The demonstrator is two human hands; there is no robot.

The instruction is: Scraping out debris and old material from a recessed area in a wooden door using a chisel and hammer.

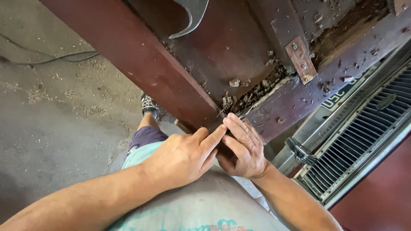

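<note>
Dark red steel frame corner, crumbling with debris

The maroon steel beam (141, 64) is running diagonally down to a corner, where it is meeting a second maroon beam (325, 81) strewn with chips. Broken grey-brown debris (252, 92) is lying piled in the joint between them, just above the corner edge that both hands are touching.

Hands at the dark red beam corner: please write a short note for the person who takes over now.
Left hand: empty, forefinger pressed on the near edge of the dark red beam.
Right hand: fingers flat at the same corner; whether it holds anything is hidden.
Rusty debris lies in the joint just above the fingers; a rusty bracket is bolted higher up.
Done: cannot tell.
Left: debris is still in the joint.
</note>
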